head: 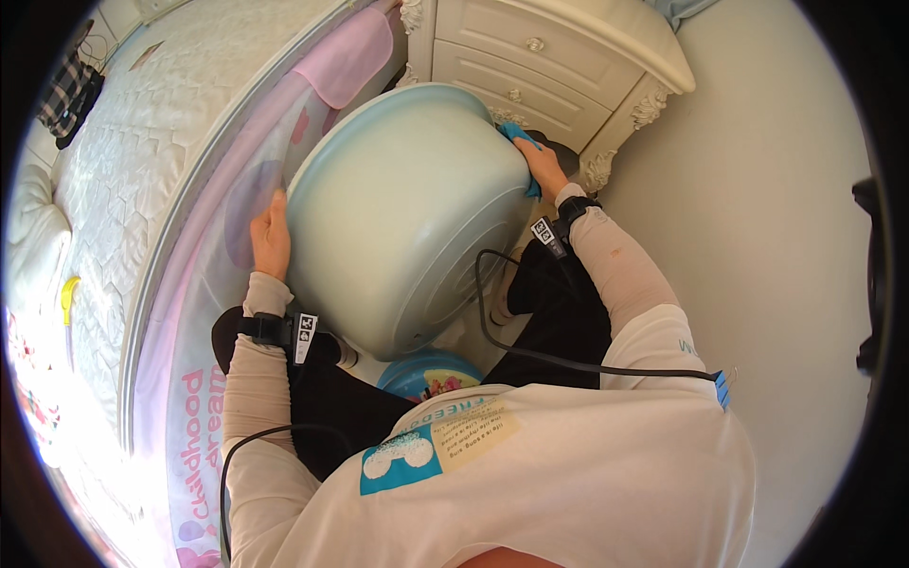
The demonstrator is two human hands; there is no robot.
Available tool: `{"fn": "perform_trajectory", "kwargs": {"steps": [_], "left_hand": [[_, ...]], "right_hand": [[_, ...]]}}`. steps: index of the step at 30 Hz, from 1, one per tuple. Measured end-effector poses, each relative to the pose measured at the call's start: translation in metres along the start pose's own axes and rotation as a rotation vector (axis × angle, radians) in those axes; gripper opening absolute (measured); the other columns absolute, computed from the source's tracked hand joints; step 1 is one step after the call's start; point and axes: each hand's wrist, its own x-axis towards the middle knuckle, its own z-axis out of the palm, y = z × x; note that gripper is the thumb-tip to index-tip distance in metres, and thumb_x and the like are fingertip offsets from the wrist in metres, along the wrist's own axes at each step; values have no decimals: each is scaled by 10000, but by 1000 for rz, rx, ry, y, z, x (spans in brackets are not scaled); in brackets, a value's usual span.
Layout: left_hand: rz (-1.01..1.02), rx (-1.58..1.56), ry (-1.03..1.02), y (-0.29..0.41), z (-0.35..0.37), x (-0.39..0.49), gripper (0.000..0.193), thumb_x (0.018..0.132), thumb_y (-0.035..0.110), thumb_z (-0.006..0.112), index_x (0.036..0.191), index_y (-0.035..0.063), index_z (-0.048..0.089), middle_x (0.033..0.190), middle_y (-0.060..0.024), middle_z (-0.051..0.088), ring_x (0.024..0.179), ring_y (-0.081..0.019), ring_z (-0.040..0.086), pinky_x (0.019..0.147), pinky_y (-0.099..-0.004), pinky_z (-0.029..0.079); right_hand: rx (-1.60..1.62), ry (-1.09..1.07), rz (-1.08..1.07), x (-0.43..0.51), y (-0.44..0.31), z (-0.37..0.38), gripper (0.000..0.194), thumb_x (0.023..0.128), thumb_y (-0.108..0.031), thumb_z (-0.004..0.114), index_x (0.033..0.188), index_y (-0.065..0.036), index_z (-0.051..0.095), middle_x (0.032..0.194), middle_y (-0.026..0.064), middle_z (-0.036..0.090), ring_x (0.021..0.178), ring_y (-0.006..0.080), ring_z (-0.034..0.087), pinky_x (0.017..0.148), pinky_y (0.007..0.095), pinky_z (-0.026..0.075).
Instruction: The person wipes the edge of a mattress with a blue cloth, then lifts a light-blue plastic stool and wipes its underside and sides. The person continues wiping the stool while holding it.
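Note:
Between my arms a large pale green plastic tub (398, 206) is tipped on its side, its ringed base turned toward me and its rim facing away. My left hand (271, 234) grips the rim at the left. On the far right side of the tub, my right hand (541, 167) presses a blue cloth (513, 132) against the wall near the rim. The fingertips of both hands are partly hidden. Below the tub, close to my body, the rounded blue top of a stool or lid (440, 375) with a coloured picture shows in part. The tub's inside is out of sight.
A white carved nightstand (525, 71) with drawers stands just beyond the tub. To the left runs a bed guard (192, 341) of pink and grey fabric, beside a quilted mattress (135, 192). A plain wall (746, 234) closes off the right. A black cable (540, 362) crosses near my right arm.

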Motion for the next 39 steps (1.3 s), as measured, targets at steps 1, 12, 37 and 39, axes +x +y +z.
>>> {"fn": "perform_trajectory", "kwargs": {"steps": [1,12,37,39], "left_hand": [[-33,-16,2,3,1,-1,553,929,439,471,592,1,446,590,36,394,579,-73,329,493,-278,263],[-399,-251,27,10,-8,-22,438,836,412,640,595,56,557,619,47,495,562,-58,412,516,-235,325],[-136,-98,-206,50,-21,24,326,862,235,614,998,-61,603,799,-36,627,642,-81,549,576,-223,442],[-152,41,-137,48,-20,28,325,870,254,613,965,-57,617,769,-26,622,630,-75,539,557,-222,431]], "right_hand": [[58,54,-4,4,10,1,517,817,-361,597,1148,35,569,1018,132,622,873,224,584,789,344,453],[295,244,-243,40,7,36,428,793,-280,632,1034,73,623,970,116,658,824,186,592,772,298,452],[-581,-151,-1421,-71,-52,168,281,716,-267,644,979,-171,641,1159,47,526,1093,280,468,939,502,312],[-627,-184,-1475,-90,-51,177,290,706,-267,655,984,-191,632,1176,47,509,1115,294,451,944,537,299]]}}
